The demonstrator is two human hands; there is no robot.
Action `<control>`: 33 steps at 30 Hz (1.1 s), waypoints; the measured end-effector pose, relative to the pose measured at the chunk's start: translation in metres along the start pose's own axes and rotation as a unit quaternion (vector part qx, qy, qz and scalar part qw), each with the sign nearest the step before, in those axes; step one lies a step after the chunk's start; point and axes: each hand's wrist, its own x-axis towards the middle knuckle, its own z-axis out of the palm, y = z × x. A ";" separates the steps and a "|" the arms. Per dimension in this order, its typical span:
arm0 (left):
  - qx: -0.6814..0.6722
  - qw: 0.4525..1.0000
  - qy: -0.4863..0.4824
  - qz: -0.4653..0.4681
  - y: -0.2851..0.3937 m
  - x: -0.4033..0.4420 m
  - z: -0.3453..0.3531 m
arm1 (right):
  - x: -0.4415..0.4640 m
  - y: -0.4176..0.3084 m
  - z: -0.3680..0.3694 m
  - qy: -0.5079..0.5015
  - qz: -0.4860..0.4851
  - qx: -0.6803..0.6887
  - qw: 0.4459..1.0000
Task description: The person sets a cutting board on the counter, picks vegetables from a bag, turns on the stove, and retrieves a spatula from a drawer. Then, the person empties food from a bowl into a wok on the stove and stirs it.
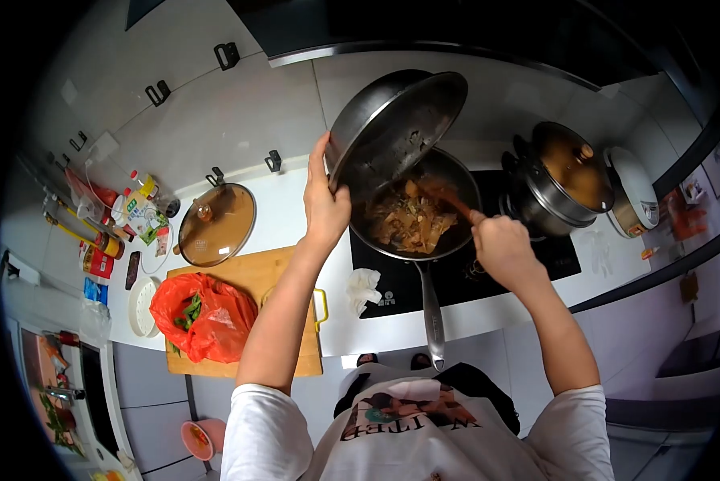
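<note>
My left hand [326,200] is closed on the rim of a steel basin [412,128], tilted on its side above the frying pan [468,188]. A few small scraps cling to the basin's inner wall. In the pan lies a heap of brownish sliced food [412,220]. My right hand [503,247] grips the handle of a wooden spatula [455,200], whose far end reaches into the food. The pan sits on the black cooktop [536,268], its long handle [432,313] pointing toward me.
Right of the pan stands a lidded pot [564,180]. On the left are a glass lid [217,224], a cutting board [284,353] and a red plastic bag [224,321] with greens. A crumpled tissue [363,290] lies beside the cooktop. A range hood [424,48] overhangs the back.
</note>
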 end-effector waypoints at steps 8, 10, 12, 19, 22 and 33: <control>-0.044 0.999 -0.005 -0.026 -0.006 -0.002 -0.004 | 0.029 -0.015 0.014 0.063 -0.011 -0.043 0.997; -0.037 0.999 -0.005 -0.031 -0.001 0.000 -0.007 | 0.023 -0.021 0.018 0.008 -0.030 -0.066 0.997; -0.030 0.999 -0.006 -0.037 -0.003 0.001 -0.010 | 0.013 -0.019 0.016 -0.034 -0.050 -0.044 0.997; -0.037 0.999 0.007 -0.033 -0.015 0.006 -0.016 | 0.025 -0.028 -0.001 0.058 0.004 0.015 0.998; -0.066 0.996 0.016 -0.055 -0.016 0.008 -0.015 | 0.031 -0.027 0.008 0.047 -0.011 0.009 0.999; -0.128 0.951 0.209 -0.192 -0.085 -0.003 -0.046 | 0.086 0.004 0.076 -0.076 0.079 0.027 0.994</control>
